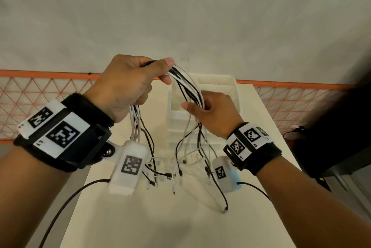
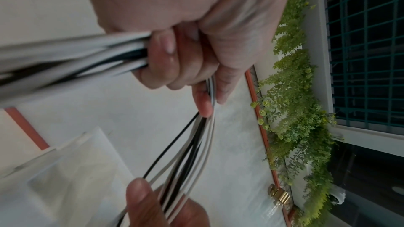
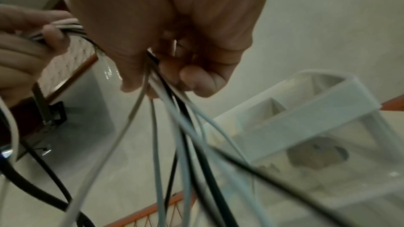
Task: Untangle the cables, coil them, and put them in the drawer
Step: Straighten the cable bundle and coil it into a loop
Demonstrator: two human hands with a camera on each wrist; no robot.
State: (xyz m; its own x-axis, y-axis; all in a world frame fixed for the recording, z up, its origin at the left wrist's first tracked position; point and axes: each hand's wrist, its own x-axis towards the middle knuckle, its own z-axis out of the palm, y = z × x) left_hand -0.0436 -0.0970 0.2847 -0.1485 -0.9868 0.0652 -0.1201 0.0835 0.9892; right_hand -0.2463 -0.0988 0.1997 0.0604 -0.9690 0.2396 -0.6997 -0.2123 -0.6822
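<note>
A bundle of several white and black cables [image 1: 186,85] arches in the air between both hands above the white table [image 1: 180,217]. My left hand [image 1: 132,83] grips one side of the bundle in its fist, thumb on top; the cables [image 2: 192,144] run out between its fingers. My right hand [image 1: 208,111] holds the other side, fingers curled round the strands [image 3: 174,118]. Loose ends with plugs [image 1: 176,175] hang down to the table. Behind the hands stands a translucent white drawer unit [image 1: 218,87]; in the right wrist view its drawer [image 3: 317,127] stands open.
An orange rail with mesh [image 1: 40,97] runs behind the table. A dark object [image 1: 331,137] stands at the right beside the table. Green artificial plants [image 2: 295,110] and a window grille show in the left wrist view. Wrist camera leads [image 1: 70,197] trail at the front.
</note>
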